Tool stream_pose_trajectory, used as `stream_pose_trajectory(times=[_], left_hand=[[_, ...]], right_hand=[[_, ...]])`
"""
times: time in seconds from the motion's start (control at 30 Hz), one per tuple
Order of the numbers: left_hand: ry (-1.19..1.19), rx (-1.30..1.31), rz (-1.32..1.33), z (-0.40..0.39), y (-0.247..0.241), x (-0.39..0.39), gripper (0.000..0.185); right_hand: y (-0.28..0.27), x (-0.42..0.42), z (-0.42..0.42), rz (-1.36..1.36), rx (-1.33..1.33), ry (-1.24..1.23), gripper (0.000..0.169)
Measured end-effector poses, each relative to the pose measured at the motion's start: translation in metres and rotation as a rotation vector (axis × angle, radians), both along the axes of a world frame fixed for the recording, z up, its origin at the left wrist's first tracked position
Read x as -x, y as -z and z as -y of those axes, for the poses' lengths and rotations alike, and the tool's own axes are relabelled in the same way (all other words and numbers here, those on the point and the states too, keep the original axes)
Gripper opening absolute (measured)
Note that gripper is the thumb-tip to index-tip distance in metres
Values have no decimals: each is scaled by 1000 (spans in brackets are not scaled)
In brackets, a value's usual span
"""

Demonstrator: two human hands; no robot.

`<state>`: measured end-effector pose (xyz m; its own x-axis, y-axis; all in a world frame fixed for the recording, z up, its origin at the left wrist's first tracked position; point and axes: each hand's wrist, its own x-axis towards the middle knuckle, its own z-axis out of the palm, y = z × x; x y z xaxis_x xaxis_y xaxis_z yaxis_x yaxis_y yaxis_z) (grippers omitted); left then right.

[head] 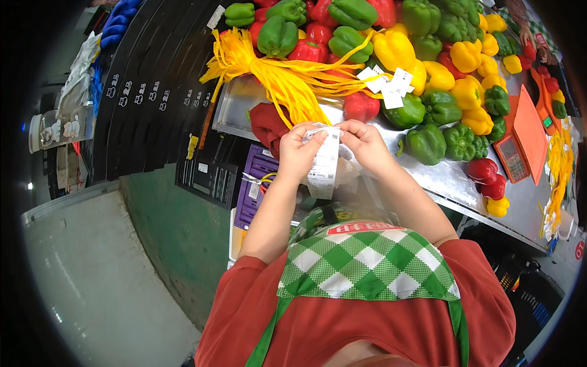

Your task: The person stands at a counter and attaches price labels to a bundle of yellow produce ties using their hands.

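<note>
My left hand [298, 149] pinches a strip of white printed labels [324, 160] between thumb and fingers. My right hand [365, 143] grips the top edge of the same strip, close beside the left fingertips. The labels hang down in front of my apron. A gathered bundle of yellow plastic netting [284, 78] lies over the peppers, and some of its strands run down to my fingertips. Whether the fingers also grip a strand, I cannot tell. Several white tags [394, 89] sit at the bundle's right-hand strand ends. A dark red cloth [268, 126] lies left of my left hand.
Red, green and yellow bell peppers [426, 144] cover much of the metal table [417, 176]. An orange scale [516, 153] stands at right, near more tagged yellow netting [559, 169]. Black crates [151, 82] are stacked at left, beside a purple crate [252, 179]. Another person's hand [527, 36] shows at top right.
</note>
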<state>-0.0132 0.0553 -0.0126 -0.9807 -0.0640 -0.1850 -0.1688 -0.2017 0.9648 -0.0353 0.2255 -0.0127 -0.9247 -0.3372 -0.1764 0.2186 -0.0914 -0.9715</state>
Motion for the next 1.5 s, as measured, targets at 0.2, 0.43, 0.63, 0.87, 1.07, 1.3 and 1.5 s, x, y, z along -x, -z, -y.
stream_pose_trajectory(times=[0.2, 0.43, 0.63, 0.87, 1.07, 1.3, 1.5], left_hand=[[-18, -56, -2, -3, 0, 1, 12], [-24, -54, -11, -5, 1, 3, 9], [-25, -57, 7, -8, 3, 5, 9], [37, 349, -169, 12, 0, 12, 11], [74, 663, -198, 58, -1, 5, 28], [219, -218, 4, 14, -39, 4, 17], [384, 45, -19, 1, -22, 10, 21]], right_hand=[[-5, 0, 2, -157, -149, 7, 16], [-7, 0, 3, -192, -139, 28, 15], [-12, -2, 7, -220, -190, 115, 10], [0, -6, 6, -101, -76, 277, 8], [-2, 2, -8, -183, -259, 350, 9], [-13, 0, -8, -546, -398, 244, 8], [-25, 2, -10, -715, -361, 101, 11]])
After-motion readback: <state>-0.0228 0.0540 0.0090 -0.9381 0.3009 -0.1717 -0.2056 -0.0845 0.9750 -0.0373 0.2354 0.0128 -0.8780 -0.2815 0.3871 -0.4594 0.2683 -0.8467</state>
